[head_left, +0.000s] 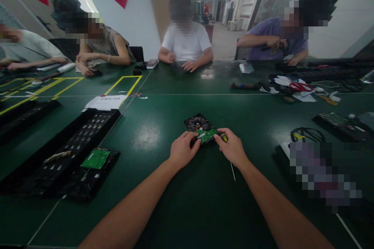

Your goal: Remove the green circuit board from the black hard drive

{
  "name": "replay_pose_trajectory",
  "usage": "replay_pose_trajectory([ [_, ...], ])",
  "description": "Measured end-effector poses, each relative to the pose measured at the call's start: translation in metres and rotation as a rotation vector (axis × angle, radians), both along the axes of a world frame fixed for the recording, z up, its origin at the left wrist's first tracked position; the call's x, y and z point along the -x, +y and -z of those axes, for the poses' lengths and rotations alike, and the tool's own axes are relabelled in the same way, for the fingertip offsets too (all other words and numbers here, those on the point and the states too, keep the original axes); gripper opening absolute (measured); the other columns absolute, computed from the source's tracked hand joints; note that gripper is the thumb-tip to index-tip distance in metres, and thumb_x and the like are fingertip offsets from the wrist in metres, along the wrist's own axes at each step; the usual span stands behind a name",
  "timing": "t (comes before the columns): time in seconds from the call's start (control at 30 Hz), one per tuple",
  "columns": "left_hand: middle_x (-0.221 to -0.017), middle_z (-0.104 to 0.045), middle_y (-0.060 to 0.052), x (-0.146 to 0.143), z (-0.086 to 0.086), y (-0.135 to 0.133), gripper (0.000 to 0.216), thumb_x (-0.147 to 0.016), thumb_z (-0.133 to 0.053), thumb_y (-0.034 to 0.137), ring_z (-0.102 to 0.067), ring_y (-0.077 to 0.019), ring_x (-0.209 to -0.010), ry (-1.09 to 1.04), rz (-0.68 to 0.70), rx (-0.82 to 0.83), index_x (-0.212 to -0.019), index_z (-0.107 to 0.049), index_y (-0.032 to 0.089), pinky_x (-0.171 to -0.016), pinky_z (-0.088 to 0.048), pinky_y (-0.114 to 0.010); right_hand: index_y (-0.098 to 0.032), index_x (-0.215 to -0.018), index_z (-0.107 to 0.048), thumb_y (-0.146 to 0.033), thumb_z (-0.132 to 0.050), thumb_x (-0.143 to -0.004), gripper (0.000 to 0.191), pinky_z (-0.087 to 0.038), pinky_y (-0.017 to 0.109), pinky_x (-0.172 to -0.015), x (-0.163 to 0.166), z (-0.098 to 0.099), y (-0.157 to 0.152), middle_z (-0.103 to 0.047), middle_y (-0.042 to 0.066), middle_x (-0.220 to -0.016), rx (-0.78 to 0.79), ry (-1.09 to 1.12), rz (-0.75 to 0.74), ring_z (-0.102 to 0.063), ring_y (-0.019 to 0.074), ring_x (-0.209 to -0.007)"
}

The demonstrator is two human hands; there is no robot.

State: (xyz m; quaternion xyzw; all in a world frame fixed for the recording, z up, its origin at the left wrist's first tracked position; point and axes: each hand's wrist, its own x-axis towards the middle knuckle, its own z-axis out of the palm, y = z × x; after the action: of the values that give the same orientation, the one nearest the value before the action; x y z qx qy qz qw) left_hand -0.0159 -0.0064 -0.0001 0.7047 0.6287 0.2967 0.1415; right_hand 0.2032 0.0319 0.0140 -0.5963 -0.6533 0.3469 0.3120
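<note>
In the head view a hard drive [197,121] with a green circuit board [207,135] on its near part lies in front of me at the middle of the table. My left hand [184,148] grips its near left corner, fingers curled. At the near right edge my right hand [233,146] pinches the board or drive between thumb and finger. The same hand keeps a screwdriver [224,138] with a yellow and black handle in its palm, its thin metal shaft pointing down toward me. The fingers partly cover the drive's near edge.
To the left stands a long black tray [112,113], with another hard drive [112,158] bearing a green board beside it. A blurred box [284,148], a black cable [306,130] and another circuit-board device [336,120] lie right. Several people sit across the green table [163,202].
</note>
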Motion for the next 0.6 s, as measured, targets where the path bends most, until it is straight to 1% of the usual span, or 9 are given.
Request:
replay_pose_trajectory([
  [0.13, -0.103, -0.07, -0.005, 0.0001, 0.0002, -0.0006, 0.026, -0.098, -0.06, 0.038, -0.066, -0.0186, -0.083, -0.004, -0.006, 0.006, -0.118, -0.069, 0.024, -0.072, -0.05, -0.03, -0.021, -0.125, -0.067, -0.051, -0.061, -0.093, 0.044, -0.047, 0.031, -0.054, 0.0005, -0.002, -0.001, -0.064, -0.002, -0.063, -0.006, 0.0, -0.001, -0.065, 0.019, -0.054],
  [0.33, -0.101, -0.068, -0.004, 0.0005, 0.0, -0.0006, 0.029, -0.095, -0.064, 0.041, -0.064, -0.0171, -0.076, -0.01, -0.002, 0.015, -0.118, -0.068, 0.024, -0.069, -0.048, -0.03, -0.021, -0.125, -0.067, -0.052, -0.061, -0.093, 0.045, -0.048, 0.03, -0.054, -0.0002, -0.0001, -0.0005, -0.065, -0.002, -0.063, 0.015, 0.014, -0.005, -0.065, 0.0192, -0.055],
  [0.47, -0.102, -0.069, -0.004, -0.0005, -0.0008, -0.0011, 0.03, -0.095, -0.065, 0.042, -0.065, -0.017, -0.078, -0.007, -0.003, 0.014, -0.118, -0.067, 0.024, -0.068, -0.049, -0.029, -0.02, -0.122, -0.067, -0.051, -0.062, -0.092, 0.043, -0.048, 0.03, -0.054, 0.0, 0.004, 0.0012, -0.066, -0.002, -0.063, -0.004, 0.001, 0.016, -0.066, 0.019, -0.054],
  [0.6, -0.104, -0.068, -0.005, -0.0011, -0.0015, -0.002, 0.034, -0.092, -0.068, 0.045, -0.066, -0.0175, -0.08, -0.004, -0.004, 0.026, -0.118, -0.067, 0.023, -0.067, -0.049, -0.029, -0.02, -0.12, -0.068, -0.05, -0.062, -0.092, 0.042, -0.048, 0.03, -0.056, -0.0002, 0.0068, 0.0027, -0.065, -0.002, -0.061, -0.022, -0.028, 0.018, -0.066, 0.0191, -0.053],
])
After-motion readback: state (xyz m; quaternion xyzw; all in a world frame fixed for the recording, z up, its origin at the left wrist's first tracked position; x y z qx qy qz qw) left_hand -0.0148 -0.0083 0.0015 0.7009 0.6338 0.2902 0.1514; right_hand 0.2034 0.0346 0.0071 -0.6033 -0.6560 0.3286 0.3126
